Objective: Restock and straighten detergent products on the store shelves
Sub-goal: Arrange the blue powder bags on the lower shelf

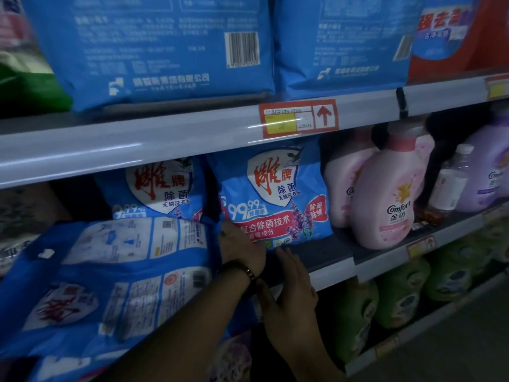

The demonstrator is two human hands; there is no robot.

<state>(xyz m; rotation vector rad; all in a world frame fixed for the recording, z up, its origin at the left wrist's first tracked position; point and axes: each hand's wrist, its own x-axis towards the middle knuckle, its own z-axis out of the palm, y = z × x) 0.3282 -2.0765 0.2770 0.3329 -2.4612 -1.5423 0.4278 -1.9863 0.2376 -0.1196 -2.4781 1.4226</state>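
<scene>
A blue detergent powder bag (275, 197) stands upright on the middle shelf (325, 255), front label facing out. My left hand (239, 249), with a bracelet at the wrist, grips its lower left corner. Just below the bag's bottom edge, my right hand (289, 282) lies flat over the shelf lip with fingers stretched and nothing in it. A second upright bag (162, 188) of the same kind stands to the left, further back. In front of that one, a large blue bag (110, 277) lies tilted with its back side showing, close above my left forearm.
Pink softener bottles (385, 199) stand right of the bag, with a small clear bottle (451, 183) and a purple bottle (487, 172) beyond. Big blue bags (165, 48) fill the top shelf above a red price tag (297, 118). Green bottles (399, 293) line the bottom shelf.
</scene>
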